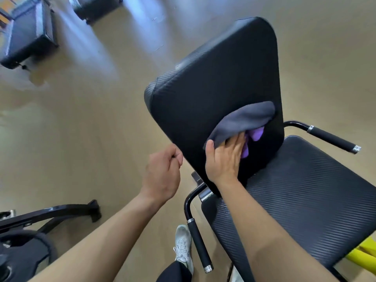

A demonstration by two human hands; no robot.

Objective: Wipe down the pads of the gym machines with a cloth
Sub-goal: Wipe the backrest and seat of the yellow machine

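A black ribbed back pad (213, 82) stands tilted above the black seat pad (305, 200) of a gym machine. My right hand (223, 159) lies flat on the lower part of the back pad and presses a grey and purple cloth (242, 121) against it, thumb spread to the left. The cloth spreads up and right from under my fingers. My left hand (162, 174) hangs just left of the back pad's edge with its fingers curled; whether it touches the pad's edge is unclear, and nothing shows in it.
Two black grip handles stick out beside the seat, one at the front (200, 247) and one on the far side (333, 139). Another machine's black frame (50, 214) lies at the lower left. Dark benches (28, 35) stand far left. My white shoe (183, 245) is on the tan floor.
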